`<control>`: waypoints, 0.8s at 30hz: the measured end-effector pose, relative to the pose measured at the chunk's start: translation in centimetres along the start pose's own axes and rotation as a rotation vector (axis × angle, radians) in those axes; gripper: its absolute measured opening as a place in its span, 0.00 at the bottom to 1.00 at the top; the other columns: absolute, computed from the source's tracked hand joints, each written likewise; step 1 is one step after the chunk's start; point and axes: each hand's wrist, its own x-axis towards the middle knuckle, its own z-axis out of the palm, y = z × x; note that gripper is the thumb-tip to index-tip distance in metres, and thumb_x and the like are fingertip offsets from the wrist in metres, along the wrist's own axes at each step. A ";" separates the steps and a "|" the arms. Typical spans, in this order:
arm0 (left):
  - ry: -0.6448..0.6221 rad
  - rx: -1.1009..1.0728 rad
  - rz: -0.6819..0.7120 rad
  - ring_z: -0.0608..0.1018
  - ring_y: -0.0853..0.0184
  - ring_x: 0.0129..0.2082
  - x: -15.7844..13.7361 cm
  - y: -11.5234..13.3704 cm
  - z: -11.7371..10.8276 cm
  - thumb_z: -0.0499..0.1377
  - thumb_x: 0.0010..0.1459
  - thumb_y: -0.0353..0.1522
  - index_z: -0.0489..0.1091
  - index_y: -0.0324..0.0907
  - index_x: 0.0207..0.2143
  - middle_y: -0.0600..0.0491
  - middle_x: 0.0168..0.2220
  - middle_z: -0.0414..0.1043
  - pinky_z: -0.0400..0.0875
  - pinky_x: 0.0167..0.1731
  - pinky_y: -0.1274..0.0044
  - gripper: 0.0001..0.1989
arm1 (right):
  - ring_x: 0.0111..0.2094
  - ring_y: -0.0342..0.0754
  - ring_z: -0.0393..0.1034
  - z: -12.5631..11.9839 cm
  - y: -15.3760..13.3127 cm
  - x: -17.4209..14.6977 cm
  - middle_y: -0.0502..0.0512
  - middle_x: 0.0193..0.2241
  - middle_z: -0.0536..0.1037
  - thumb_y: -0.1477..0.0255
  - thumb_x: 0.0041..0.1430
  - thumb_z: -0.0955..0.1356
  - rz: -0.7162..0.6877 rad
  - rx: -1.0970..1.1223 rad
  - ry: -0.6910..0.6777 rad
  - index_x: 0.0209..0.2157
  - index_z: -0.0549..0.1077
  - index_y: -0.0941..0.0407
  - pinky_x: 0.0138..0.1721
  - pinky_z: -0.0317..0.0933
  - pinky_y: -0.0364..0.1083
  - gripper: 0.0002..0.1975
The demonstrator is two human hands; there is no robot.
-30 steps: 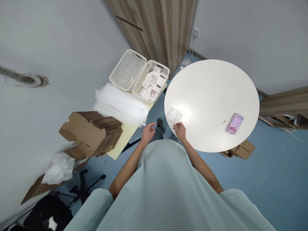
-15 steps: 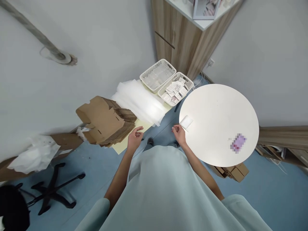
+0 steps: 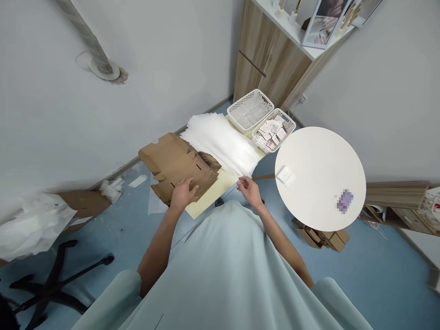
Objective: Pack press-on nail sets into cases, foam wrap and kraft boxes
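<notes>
My left hand (image 3: 183,195) is at the near edge of a stack of flat, die-cut brown cardboard boxes (image 3: 175,160), its fingers apart over the top one. Whether it touches the cardboard I cannot tell. My right hand (image 3: 250,190) hovers between the low yellow-topped surface (image 3: 215,190) and the round white table (image 3: 319,160). Its fingers are loosely bent, with nothing visible in them. On that table's left edge lies a small white packet (image 3: 284,175). Behind the boxes lies a pile of thin white sheets (image 3: 222,140).
Two white plastic baskets stand at the back: one clear-looking basket (image 3: 250,110) and a smaller basket (image 3: 274,130) with printed packets. A purple blurred item (image 3: 344,201) lies on the round table. Cartons (image 3: 323,238) sit beneath it. A black chair base (image 3: 55,284) is at lower left.
My left hand has moved to the cardboard stack. My right hand has come away from the round table's edge and the white packet. The view has shifted leftward.
</notes>
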 end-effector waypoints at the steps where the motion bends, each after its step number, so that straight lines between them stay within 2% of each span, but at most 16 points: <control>1: -0.008 0.005 0.020 0.78 0.46 0.59 0.0 -0.2 0.1 0.59 0.64 0.44 0.76 0.45 0.57 0.40 0.58 0.78 0.72 0.61 0.59 0.22 | 0.38 0.51 0.84 0.4 -0.3 -0.2 0.55 0.40 0.84 0.61 0.69 0.66 -0.003 -0.013 0.001 0.50 0.74 0.53 0.45 0.76 0.49 0.14; 4: -0.021 -0.003 0.076 0.78 0.47 0.59 0.0 -0.7 0.0 0.59 0.65 0.44 0.77 0.44 0.56 0.40 0.57 0.78 0.73 0.61 0.60 0.22 | 0.38 0.50 0.83 1.3 -1.3 -0.6 0.54 0.40 0.84 0.62 0.70 0.66 -0.009 -0.065 0.003 0.50 0.75 0.53 0.44 0.74 0.48 0.14; 8: -0.032 -0.007 0.102 0.80 0.49 0.56 0.5 -0.9 -0.2 0.50 0.70 0.39 0.78 0.45 0.53 0.42 0.54 0.81 0.74 0.58 0.62 0.20 | 0.39 0.49 0.82 2.1 -3.3 -0.5 0.53 0.41 0.85 0.65 0.71 0.67 -0.036 -0.222 -0.047 0.53 0.76 0.52 0.46 0.73 0.48 0.14; 11: -0.008 0.054 0.095 0.80 0.49 0.55 1.0 -0.7 0.0 0.46 0.72 0.36 0.78 0.45 0.53 0.42 0.53 0.81 0.74 0.56 0.63 0.22 | 0.39 0.49 0.81 3.6 -5.2 0.1 0.54 0.45 0.85 0.67 0.73 0.66 -0.126 -0.399 -0.150 0.60 0.75 0.52 0.49 0.71 0.47 0.17; 15: 0.004 0.170 0.079 0.80 0.47 0.52 1.3 0.1 0.4 0.48 0.70 0.34 0.79 0.43 0.52 0.38 0.50 0.80 0.74 0.54 0.62 0.21 | 0.47 0.54 0.82 6.8 -7.2 1.7 0.60 0.52 0.83 0.69 0.75 0.65 -0.239 -0.732 -0.353 0.71 0.67 0.50 0.52 0.71 0.49 0.26; 19: -0.013 0.220 0.062 0.80 0.48 0.52 1.3 0.6 0.6 0.49 0.71 0.34 0.80 0.44 0.52 0.39 0.49 0.79 0.74 0.50 0.64 0.20 | 0.51 0.59 0.82 9.6 -7.6 3.0 0.66 0.56 0.81 0.73 0.74 0.65 -0.190 -1.010 -0.464 0.74 0.61 0.51 0.49 0.74 0.52 0.31; 24: 0.000 0.164 0.073 0.79 0.48 0.52 0.8 0.9 0.1 0.50 0.70 0.33 0.81 0.46 0.51 0.40 0.48 0.79 0.73 0.52 0.64 0.20 | 0.54 0.62 0.81 11.3 -6.9 3.6 0.69 0.53 0.83 0.76 0.72 0.65 -0.103 -1.084 -0.501 0.71 0.65 0.55 0.49 0.75 0.54 0.28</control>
